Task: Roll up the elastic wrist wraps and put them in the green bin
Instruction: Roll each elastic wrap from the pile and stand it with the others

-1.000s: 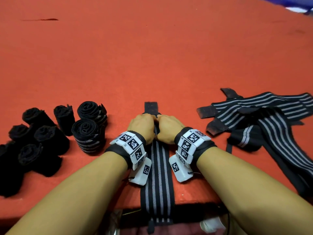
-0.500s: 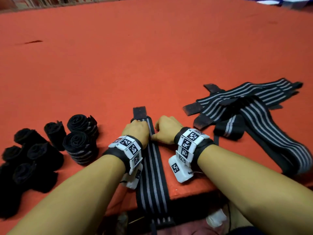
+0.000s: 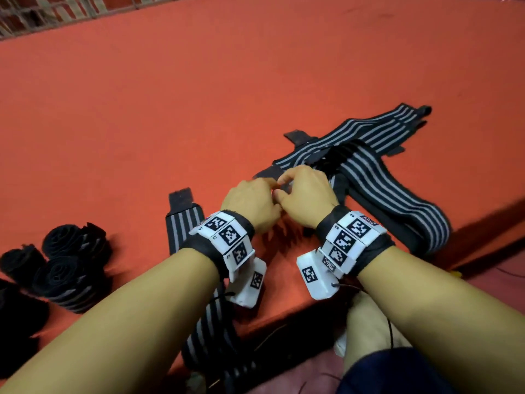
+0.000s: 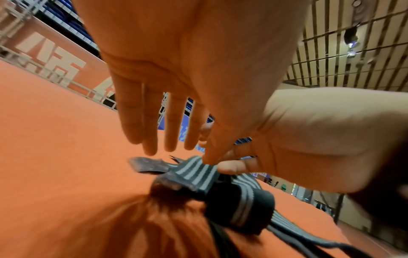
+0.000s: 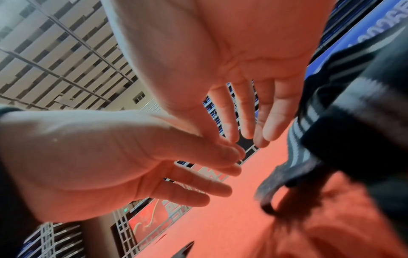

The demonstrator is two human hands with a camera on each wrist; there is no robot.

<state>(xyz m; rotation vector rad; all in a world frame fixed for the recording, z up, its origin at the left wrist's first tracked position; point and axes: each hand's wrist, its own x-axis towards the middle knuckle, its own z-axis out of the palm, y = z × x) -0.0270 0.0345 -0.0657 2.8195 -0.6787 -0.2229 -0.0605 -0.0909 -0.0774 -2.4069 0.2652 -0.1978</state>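
Both hands hover together at the near end of the pile [image 3: 369, 155] of loose striped wraps, apparently to pick out the next one to roll. The left hand [image 3: 251, 203] has its fingers nearly straight, holding nothing. The right hand [image 3: 305, 194] has relaxed fingers too; whether its thumb touches a wrap end I cannot tell. Left of the pile, one flat wrap [image 3: 184, 226] lies across the table [image 3: 170, 95] edge, half hanging off. Farther left of the pile stand the rolls [image 3: 65, 260], parked upright, at least four. No green bin shows.
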